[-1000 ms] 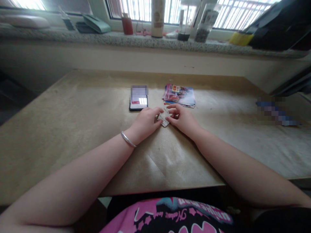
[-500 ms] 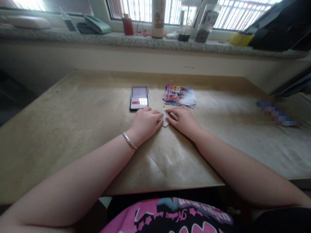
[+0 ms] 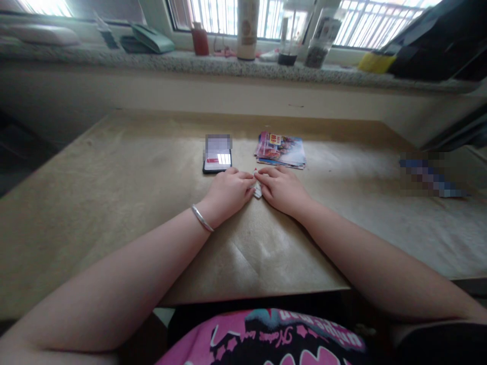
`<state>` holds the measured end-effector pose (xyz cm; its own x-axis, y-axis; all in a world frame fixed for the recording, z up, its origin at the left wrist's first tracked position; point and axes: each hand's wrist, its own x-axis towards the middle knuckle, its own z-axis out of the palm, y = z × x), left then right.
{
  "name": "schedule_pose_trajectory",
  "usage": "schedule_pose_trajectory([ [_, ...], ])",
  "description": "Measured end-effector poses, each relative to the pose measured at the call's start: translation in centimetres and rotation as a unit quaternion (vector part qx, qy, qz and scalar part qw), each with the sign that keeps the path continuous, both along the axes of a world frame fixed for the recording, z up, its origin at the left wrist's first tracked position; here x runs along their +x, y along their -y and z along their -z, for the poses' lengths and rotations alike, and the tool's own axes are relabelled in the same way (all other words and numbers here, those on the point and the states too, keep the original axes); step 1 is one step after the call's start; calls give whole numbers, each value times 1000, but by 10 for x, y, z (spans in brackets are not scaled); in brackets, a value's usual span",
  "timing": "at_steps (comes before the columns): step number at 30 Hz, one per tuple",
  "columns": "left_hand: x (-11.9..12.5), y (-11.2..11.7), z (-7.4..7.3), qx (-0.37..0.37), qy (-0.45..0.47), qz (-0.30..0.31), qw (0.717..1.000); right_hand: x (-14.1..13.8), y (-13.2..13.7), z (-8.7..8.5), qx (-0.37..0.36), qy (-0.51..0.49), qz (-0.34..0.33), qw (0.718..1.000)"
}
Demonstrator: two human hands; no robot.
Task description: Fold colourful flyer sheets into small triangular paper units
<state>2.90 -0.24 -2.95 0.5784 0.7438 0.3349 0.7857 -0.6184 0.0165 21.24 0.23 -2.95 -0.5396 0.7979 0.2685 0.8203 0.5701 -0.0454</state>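
Note:
Both hands meet at the middle of a brown paper-covered table. My left hand, with a silver bangle on its wrist, presses its fingertips on a small folded piece of paper. From the other side my right hand lies over the same paper, fingers bent down on it. Only a thin white and red sliver of the paper shows between the hands. A black phone with a lit screen lies just beyond my left hand. A stack of colourful printed leaflets lies just beyond my right hand.
A stone window sill runs behind the table with a red cup, a tall tube, jars and a teal pouch. A blurred blue object lies at the table's right. Dark bags sit at the far right.
My right hand has slid left and flattened over the folded paper, meeting my left hand. Less of the paper shows than before. My left hand has barely moved.

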Motion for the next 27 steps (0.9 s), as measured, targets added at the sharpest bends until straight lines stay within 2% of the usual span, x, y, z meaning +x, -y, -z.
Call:
schedule_pose_trajectory([
  [7,0,0,-4,1,-7,12,1000,1,-12,-6,-16,53,36,998],
  [18,-3,-6,-3,-28,37,29,999,4,-15,-4,-24,20,35,999],
  [27,-5,-10,2,-39,24,47,998,8,-17,-9,-52,19,24,998],
])
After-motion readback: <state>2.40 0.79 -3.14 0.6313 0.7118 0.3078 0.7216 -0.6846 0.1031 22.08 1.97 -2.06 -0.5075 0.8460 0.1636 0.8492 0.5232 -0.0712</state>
